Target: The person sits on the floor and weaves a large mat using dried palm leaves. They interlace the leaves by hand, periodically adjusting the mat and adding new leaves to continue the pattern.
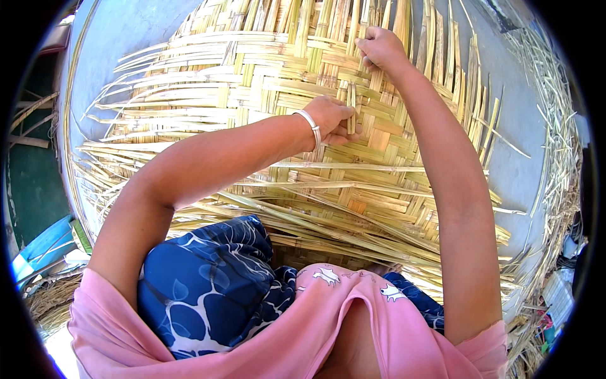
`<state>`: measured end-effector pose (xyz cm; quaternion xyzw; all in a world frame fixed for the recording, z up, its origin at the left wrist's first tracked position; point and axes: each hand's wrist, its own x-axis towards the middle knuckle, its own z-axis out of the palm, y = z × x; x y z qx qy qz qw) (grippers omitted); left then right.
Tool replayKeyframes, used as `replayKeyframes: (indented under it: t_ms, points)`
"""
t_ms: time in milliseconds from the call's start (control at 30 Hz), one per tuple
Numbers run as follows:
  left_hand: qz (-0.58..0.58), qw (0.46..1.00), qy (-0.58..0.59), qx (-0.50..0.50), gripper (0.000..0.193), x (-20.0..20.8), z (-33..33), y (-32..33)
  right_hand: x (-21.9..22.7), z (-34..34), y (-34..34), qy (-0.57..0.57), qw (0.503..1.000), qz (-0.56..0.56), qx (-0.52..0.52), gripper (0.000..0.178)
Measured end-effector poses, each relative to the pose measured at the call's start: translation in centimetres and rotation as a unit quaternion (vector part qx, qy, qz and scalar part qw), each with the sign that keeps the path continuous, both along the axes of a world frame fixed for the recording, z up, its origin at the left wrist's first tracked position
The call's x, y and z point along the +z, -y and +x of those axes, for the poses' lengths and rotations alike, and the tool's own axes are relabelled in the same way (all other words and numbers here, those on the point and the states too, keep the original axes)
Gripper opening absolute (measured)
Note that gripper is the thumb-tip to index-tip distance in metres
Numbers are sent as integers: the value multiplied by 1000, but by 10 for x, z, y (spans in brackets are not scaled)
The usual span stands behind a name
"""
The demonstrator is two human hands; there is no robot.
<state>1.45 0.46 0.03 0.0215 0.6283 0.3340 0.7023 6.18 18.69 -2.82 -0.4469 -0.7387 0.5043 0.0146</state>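
A woven mat of flattened, split reed strips (379,140) lies spread out in front of me, pale yellow with greenish and brown patches. My left hand (333,120), with a white bangle at the wrist, is closed at the middle of the weave. Its fingers pinch a short raised reed strip (351,104). Farther away and to the right, my right hand (383,49) is closed on a long reed strip (355,26) that runs toward the far edge. The palm side of this hand is partly hidden.
Loose strip ends (136,107) fan out at the mat's left, and others (454,60) stick out at the far right. Long unwoven strips (303,211) cross the near side. Grey concrete floor (136,28) surrounds the mat. A heap of thin dry stalks (558,126) lies along the right.
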Motion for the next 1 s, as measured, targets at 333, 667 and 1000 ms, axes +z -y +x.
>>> replayKeyframes:
  t_ms: [333, 667, 1000]
  points:
    - [13, 998, 42, -50, 25, -8, -5, 18, -2, 7, 7, -42, 998, 12, -34, 20]
    - [18, 996, 49, -73, 23, -5, -10, 23, 42, 76, 72, 62, 957, -249, 136, 20]
    - [47, 987, 74, -138, 23, -8, -15, 22, 18, 87, 81, -46, 896, -442, 5, 15]
